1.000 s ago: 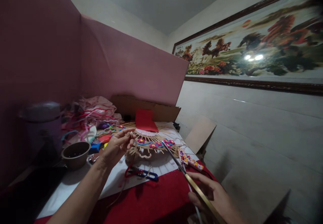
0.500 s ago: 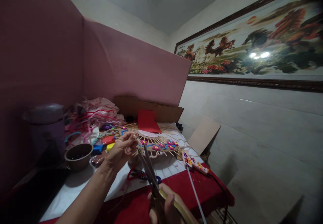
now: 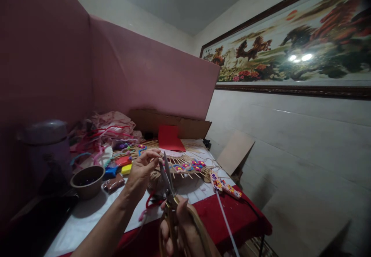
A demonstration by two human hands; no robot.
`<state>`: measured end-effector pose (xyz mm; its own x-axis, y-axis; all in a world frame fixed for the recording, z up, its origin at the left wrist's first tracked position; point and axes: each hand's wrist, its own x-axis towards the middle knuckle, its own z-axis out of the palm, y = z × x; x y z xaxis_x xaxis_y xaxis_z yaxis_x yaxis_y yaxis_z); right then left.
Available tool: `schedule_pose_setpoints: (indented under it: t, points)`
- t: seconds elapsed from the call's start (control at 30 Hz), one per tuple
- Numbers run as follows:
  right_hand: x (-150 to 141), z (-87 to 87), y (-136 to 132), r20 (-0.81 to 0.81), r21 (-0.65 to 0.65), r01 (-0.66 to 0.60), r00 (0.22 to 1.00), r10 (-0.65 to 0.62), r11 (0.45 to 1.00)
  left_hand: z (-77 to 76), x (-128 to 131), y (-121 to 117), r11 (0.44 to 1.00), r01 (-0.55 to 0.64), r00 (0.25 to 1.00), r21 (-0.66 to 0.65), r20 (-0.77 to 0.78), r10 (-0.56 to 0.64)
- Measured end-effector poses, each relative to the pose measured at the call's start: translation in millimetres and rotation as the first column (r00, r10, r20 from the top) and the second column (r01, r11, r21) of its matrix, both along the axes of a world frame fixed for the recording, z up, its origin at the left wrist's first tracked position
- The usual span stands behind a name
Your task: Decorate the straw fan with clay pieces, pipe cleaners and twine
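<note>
My right hand (image 3: 184, 220) grips the gold handles of a pair of scissors (image 3: 167, 179), whose blades point up and stand slightly apart. Close to the blade tips is my left hand (image 3: 143, 170), thumb and fingers pinched together on something small that I cannot make out. Behind the blades lies a woven craft piece (image 3: 185, 167) with radiating thin sticks, a blue wavy strand and pink flowers with yellow centres. My left hand and the scissors hide part of it.
A flower-patterned glue gun (image 3: 224, 185) with a white stick lies at the table's right edge. On the left stand a dark bowl (image 3: 87, 181) and clay packs in blue, yellow (image 3: 126, 169) and brown. Red paper (image 3: 171, 138) rests at the back, by a cardboard strip.
The scissors have moved up and left, bringing their tips right beside my left fingers. The handles have spread wider in my right hand. The view has shifted slightly.
</note>
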<state>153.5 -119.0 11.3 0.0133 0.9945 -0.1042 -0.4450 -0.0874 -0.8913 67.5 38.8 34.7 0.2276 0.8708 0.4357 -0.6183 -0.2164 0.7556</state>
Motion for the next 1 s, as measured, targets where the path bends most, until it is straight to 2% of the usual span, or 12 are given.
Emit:
schedule_pose_setpoints:
  t: [0.17,0.27,0.37,0.63,0.8,1.0]
  points:
    - [-2,12.1,13,-0.019,-0.048,-0.108,0.994,0.107,0.993,1.2,1,-4,1.0,0.0,1.0,0.02,-0.017,0.0]
    - [-3,15.3,16,-0.115,-0.029,-0.078,0.991,0.074,0.997,1.9,1,-6,1.0,0.021,0.999,0.022,-0.024,-0.021]
    - [-5,17.6,16,-0.218,-0.001,-0.103,0.971,0.1,0.995,1.6,1,-7,0.999,0.029,0.999,0.044,-0.046,-0.027]
    - [-4,18.5,17,-0.251,-0.041,-0.114,0.963,0.1,0.993,4.3,1,-12,0.997,0.068,0.995,0.036,-0.079,-0.065]
    - [-6,15.6,17,-0.254,-0.083,-0.097,0.964,0.073,0.992,5.5,0,-14,0.997,0.03,0.991,0.064,-0.131,-0.021]
    - [-7,8.8,19,-0.311,-0.091,-0.108,0.948,0.075,0.99,3.2,0,-11,0.978,-0.083,0.969,0.193,-0.212,0.124]
